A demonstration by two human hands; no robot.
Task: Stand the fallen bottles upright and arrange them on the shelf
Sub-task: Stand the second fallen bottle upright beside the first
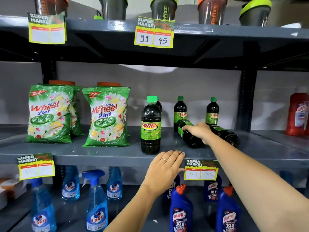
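Note:
Dark Sunny bottles with green caps and green labels stand on the middle grey shelf (pixel 100 153). One upright bottle (pixel 151 126) is at the front, with another just behind it. Two more upright bottles (pixel 179 111) (pixel 212 112) stand further back. A fallen bottle (pixel 188 136) lies on its side, and my right hand (pixel 198 131) is closed over its middle. A second fallen bottle (pixel 225 133) lies to the right, partly hidden by my right forearm. My left hand (pixel 164 169) rests flat on the shelf's front edge, holding nothing.
Two green Wheel detergent bags (pixel 107 116) (pixel 49 113) stand left of the bottles. A red bottle (pixel 297 114) is at the far right. Blue Colin sprays (pixel 96 203) and Harpic bottles (pixel 181 210) fill the lower shelf. Shaker cups (pixel 163 9) line the top shelf. Price tags (pixel 200 169) hang on shelf edges.

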